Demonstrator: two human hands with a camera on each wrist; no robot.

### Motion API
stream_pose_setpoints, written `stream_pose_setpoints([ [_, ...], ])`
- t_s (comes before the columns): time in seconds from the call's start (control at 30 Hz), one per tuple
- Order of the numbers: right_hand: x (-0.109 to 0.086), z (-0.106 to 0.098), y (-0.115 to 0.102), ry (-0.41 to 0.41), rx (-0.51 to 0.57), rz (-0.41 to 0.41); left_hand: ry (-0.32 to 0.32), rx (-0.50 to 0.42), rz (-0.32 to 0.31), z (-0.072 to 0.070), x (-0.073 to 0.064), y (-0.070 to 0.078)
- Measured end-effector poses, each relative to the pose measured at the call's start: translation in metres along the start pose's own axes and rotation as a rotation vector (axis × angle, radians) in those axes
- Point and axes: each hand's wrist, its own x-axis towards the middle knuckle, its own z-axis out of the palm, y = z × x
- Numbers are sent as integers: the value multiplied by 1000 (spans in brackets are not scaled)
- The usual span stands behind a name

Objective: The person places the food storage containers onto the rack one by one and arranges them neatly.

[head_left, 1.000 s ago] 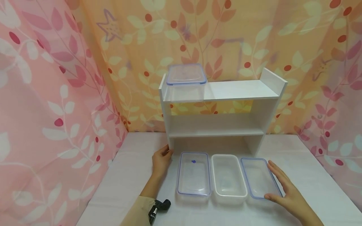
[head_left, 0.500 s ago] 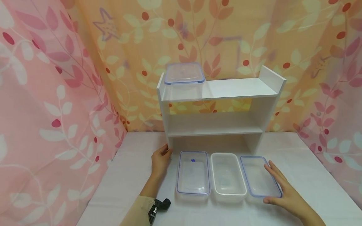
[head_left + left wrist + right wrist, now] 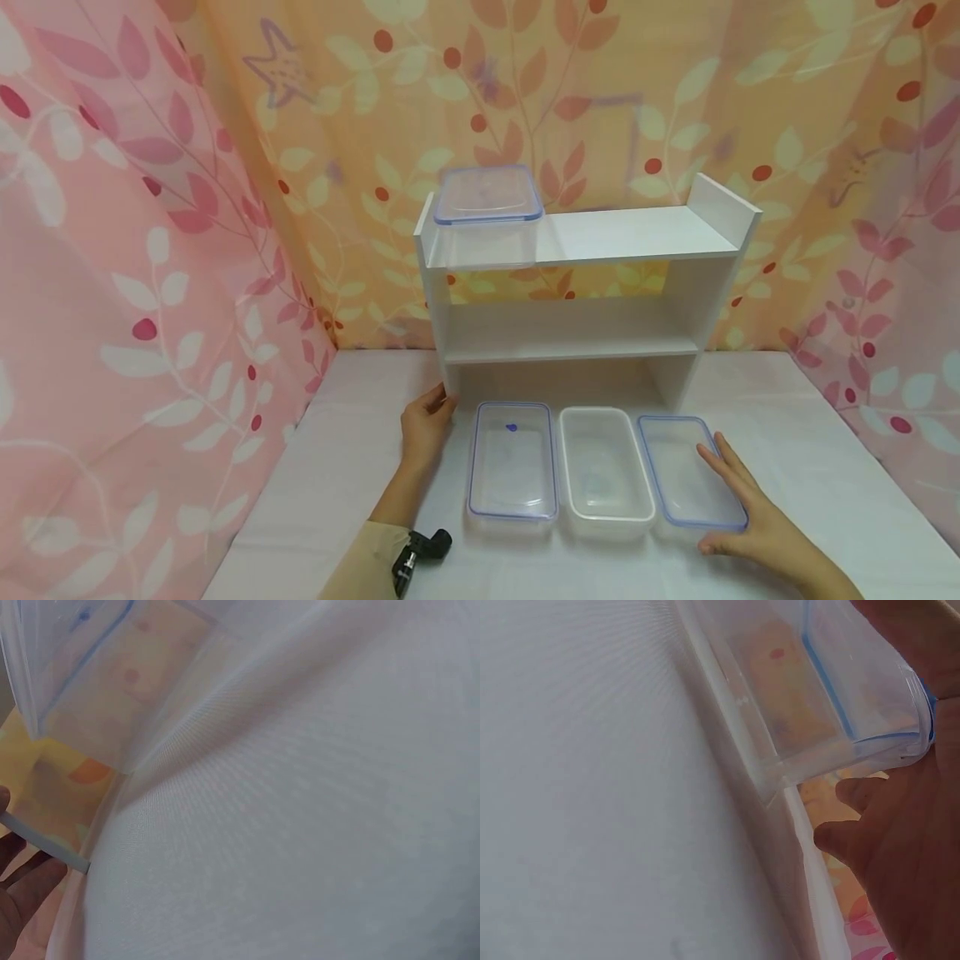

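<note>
My left hand (image 3: 426, 425) pinches the lower front edge of the left side panel of a white shelf (image 3: 570, 354); in the left wrist view, thumb and fingers (image 3: 34, 889) lie on either side of that thin edge. On the white cloth, a clear food container (image 3: 513, 462) with a blue-rimmed lid stands left, a white-rimmed one (image 3: 606, 467) in the middle, and another blue-rimmed one (image 3: 690, 471) right. My right hand (image 3: 761, 525) is at this last container, fingers spread over its right edge, thumb at the near corner. The right wrist view shows that container (image 3: 832, 712) close against the hand.
A lidded clear container (image 3: 489, 217) with a blue rim stands on the left of the shelf's top board (image 3: 630, 236). Two lower levels are under it. Patterned curtains (image 3: 352, 150) hang behind and along both sides. A black wrist camera (image 3: 423, 550) sits on the left sleeve.
My right hand has shifted slightly, its fingers reaching a little further over the container's edge. The left hand stays on the shelf panel. The head view has moved slightly.
</note>
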Motion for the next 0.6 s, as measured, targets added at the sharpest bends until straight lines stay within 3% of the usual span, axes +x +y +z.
stream_pose_setpoints([
  [0.6, -4, -4, 2, -45, -88, -21, 14, 3, 10, 0, -3, 2],
])
